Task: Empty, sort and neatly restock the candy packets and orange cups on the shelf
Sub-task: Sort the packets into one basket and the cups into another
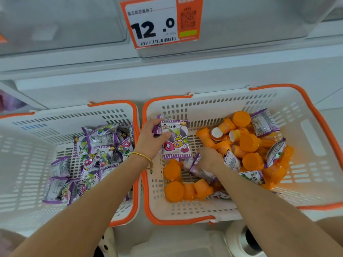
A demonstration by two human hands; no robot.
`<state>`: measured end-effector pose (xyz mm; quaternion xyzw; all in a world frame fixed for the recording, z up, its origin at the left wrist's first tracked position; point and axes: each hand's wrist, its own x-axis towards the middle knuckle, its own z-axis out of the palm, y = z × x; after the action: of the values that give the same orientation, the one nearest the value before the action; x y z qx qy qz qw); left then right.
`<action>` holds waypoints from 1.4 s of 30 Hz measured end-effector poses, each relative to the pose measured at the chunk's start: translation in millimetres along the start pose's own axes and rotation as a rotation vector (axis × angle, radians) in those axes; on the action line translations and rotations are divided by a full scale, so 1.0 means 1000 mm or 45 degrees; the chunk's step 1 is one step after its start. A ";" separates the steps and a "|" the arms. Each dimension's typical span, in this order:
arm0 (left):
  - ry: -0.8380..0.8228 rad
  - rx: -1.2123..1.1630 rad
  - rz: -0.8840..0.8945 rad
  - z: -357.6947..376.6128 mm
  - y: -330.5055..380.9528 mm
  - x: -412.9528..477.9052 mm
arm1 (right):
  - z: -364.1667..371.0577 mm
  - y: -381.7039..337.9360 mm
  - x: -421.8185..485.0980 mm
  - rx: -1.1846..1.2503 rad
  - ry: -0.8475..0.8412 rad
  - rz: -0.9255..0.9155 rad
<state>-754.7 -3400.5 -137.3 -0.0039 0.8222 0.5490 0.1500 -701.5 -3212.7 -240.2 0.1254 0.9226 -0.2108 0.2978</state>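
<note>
A price tag is hanging at twelve o'clock on the clear shelf front. It is showing "12.0" in heavy black digits above a barcode, with a QR code on its orange side panel. The small Chinese line above the price is blurring too much to read.

The front-facing packet is displaying "旺仔" beside a cartoon face and big pink "QQ" letters. Its wrapper is white and purple, with a grape picture and a striped purple hem.

Two white slotted baskets with orange rims are sitting side by side. The left basket, at nine o'clock, is holding only a loose packet pile, heaped toward its three o'clock wall. The right basket, at three o'clock, is holding tumbled orange cups, some lying on their sides and some lid-up. Stray packets are lying mixed among them.

The left hand, wearing a gold bangle, is gripping the front-facing packet over the right basket's ten o'clock corner. Its thumb is pressing across the face and its fingers are curling behind, where a second wrapper is peeking out. The right hand, at the right basket's centre, is closing its fingers on a purple packet lying among the cups, and its fingertips are hiding beneath it.
</note>
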 end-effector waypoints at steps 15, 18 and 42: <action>0.226 -0.429 -0.106 -0.097 0.014 -0.034 | -0.126 -0.084 -0.087 0.911 0.375 -0.177; 0.376 -0.484 -0.191 -0.122 -0.001 -0.042 | -0.115 -0.123 -0.095 0.951 0.350 -0.252; -0.185 1.458 0.518 -0.006 -0.020 -0.024 | -0.062 -0.001 -0.048 0.289 0.162 -0.026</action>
<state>-730.0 -3417.4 -147.2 0.2720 0.9586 0.0365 0.0760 -694.7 -3189.8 -165.1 0.1621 0.9109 -0.3086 0.2205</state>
